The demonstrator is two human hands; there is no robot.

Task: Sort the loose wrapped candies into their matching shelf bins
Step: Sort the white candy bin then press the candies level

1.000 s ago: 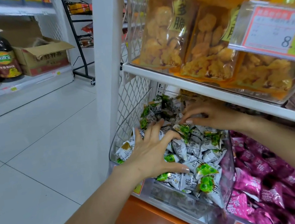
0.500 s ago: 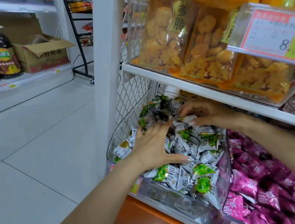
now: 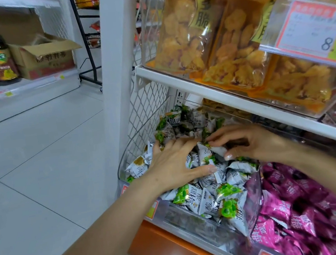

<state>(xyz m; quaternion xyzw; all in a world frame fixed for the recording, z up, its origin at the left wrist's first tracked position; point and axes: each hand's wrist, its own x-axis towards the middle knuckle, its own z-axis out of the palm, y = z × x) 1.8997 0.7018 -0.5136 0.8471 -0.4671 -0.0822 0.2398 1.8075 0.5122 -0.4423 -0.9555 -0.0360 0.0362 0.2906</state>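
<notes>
The white upper shelf (image 3: 211, 88) carries a clear bin (image 3: 146, 24) packed with upright bags of yellow fried snacks (image 3: 181, 34), with a price tag (image 3: 316, 30) at its front. Below it, the lower shelf (image 3: 166, 244), fronted in orange, holds two clear bins side by side. The left bin (image 3: 141, 139) is heaped with green-and-white wrapped candies (image 3: 203, 199), and the right bin (image 3: 255, 212) is filled with pink wrapped candies (image 3: 288, 203).

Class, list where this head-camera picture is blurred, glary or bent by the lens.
Head view: soft, even shop light, no hard shadows; glare streaks on the clear snack bags; the price tag and magenta candies at the right edge smear; the shelf edge tilts from wide-angle distortion; the green-and-white candies are sharpest.
</notes>
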